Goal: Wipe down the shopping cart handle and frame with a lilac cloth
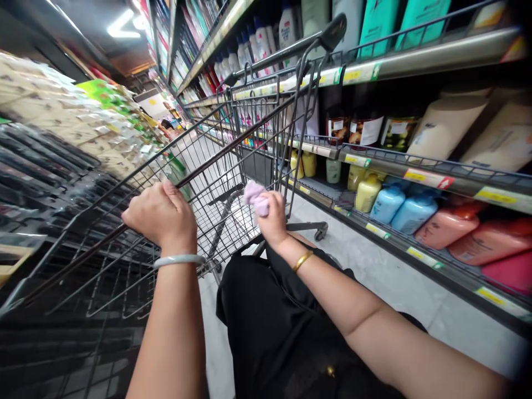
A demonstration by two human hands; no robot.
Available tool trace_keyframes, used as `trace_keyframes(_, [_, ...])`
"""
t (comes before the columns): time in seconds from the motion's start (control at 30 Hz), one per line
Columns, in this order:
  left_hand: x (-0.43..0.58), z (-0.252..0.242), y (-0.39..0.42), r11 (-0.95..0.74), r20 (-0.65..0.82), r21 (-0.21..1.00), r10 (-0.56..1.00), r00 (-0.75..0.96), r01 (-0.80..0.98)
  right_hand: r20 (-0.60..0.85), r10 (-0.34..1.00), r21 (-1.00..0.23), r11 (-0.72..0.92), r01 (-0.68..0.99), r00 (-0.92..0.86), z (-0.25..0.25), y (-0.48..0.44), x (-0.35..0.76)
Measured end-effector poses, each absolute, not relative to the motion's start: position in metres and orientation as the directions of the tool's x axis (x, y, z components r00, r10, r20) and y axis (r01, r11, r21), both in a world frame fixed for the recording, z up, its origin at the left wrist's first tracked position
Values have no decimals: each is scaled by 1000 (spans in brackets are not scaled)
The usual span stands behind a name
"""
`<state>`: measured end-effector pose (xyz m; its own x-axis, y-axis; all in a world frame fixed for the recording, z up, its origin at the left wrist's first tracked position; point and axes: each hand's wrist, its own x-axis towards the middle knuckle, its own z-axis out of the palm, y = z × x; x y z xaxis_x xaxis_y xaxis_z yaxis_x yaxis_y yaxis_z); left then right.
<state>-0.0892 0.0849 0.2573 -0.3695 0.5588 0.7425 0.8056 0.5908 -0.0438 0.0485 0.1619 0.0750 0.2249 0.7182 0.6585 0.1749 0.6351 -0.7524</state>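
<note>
A dark wire shopping cart [216, 149] stands tilted across the view in front of me. My left hand [164, 213] is closed around the cart's upper side rail, with a pale bangle at its wrist. In my right hand [272, 219] I grip a bunched lilac cloth [256, 197], held near the lower wire basket of the cart. The fingers are wrapped round it, and part of the cloth sticks out to the left. The cart's handle bar [291, 50] is at the far upper side, with neither hand on it.
Shelves on the right hold shampoo bottles [378, 25], jars [366, 130] and blue pump bottles [388, 202]. Price strips [428, 180] run along the shelf edges. A cart wheel [321, 230] rests on the pale floor [366, 260]. Hanging packaged goods [50, 155] line the left side, blurred.
</note>
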Motion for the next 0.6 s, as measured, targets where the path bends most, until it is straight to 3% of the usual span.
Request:
trace_keyframes(0.1, [-87,256,86,599,747,-27,544,-382,800,775,628,-611,773,171,-68,73,132,26])
trace_keyframes(0.2, [-88,258,81,584,734,-67,578,-357,809,777,611,-595,791,140,-150,70,128,24])
trace_keyframes(0.33, [-89,260,76,564,711,-109,620,-333,819,664,738,-747,652,129,116,67,163,52])
trace_keyframes(0.43, [-86,259,78,576,716,-91,605,-349,812,592,752,-801,589,108,289,67,169,58])
trace_keyframes(0.5, [-85,259,80,585,724,-68,586,-364,808,641,740,-767,629,128,203,65,156,49])
trace_keyframes(0.6, [-84,259,79,575,729,-62,584,-356,816,748,656,-644,754,129,-102,61,134,31])
